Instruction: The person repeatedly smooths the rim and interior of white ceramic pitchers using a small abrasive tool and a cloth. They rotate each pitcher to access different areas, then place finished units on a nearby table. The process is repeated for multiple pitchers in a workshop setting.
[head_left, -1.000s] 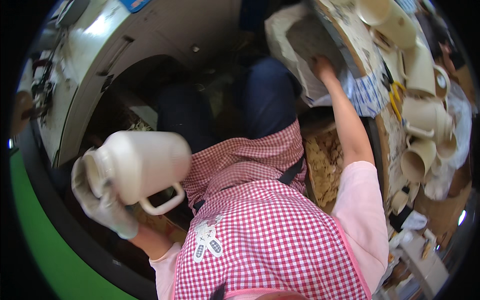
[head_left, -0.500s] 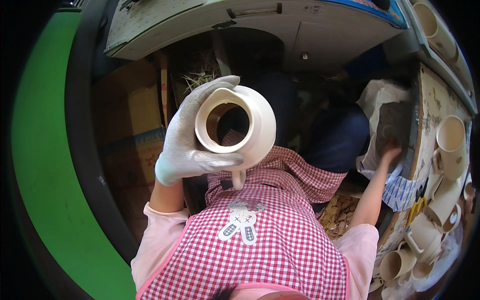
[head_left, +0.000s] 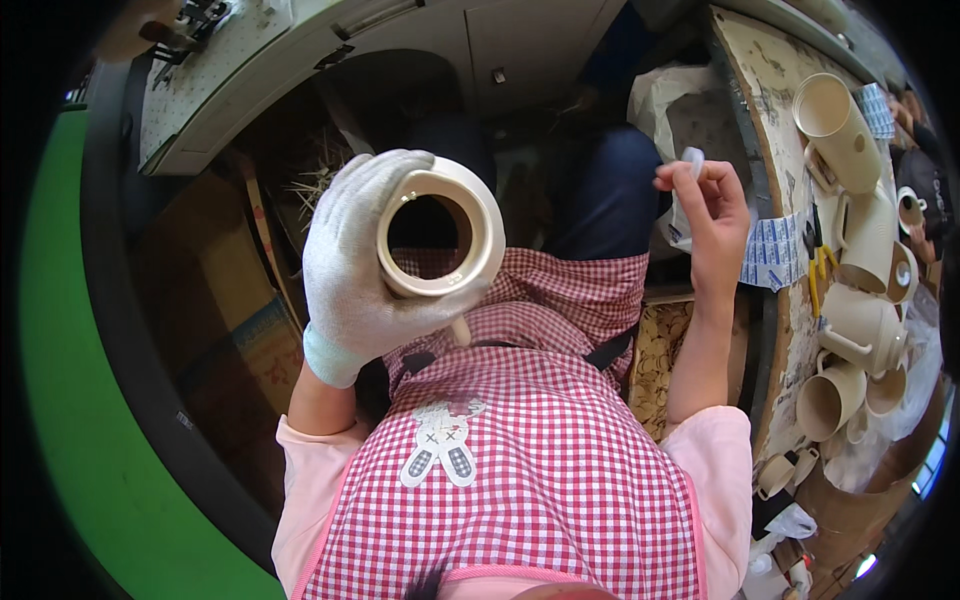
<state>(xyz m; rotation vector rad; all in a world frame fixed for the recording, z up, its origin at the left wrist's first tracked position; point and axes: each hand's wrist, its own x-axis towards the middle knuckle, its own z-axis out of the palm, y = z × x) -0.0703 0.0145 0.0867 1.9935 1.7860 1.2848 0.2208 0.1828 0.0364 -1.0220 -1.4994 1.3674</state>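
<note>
In front of my apron, my left hand (head_left: 345,245), in a pale knit glove, is wrapped round a cream jug (head_left: 487,240). The jug's wide round mouth faces up at me, and its handle pokes out below the glove. My bare right hand (head_left: 718,225) is raised beside the bench, apart from the jug. Its thumb and fingers pinch a small whitish, translucent piece (head_left: 693,158), perhaps plastic, whose exact kind is too small to make out.
Several cream jugs and cups (head_left: 858,325) crowd the worn bench (head_left: 770,75) on my right, with a yellow-handled tool (head_left: 818,265) and a blue-and-white printed sheet (head_left: 772,255). A white plastic bag (head_left: 655,100) hangs beside it. Someone else's hand (head_left: 920,243) is near a cup at far right. A green surface (head_left: 80,340) runs along my left.
My right hand has come up out of the white bag's area with the small whitish piece. My left hand still holds the jug, now turned slightly. The view has shifted rightward.
</note>
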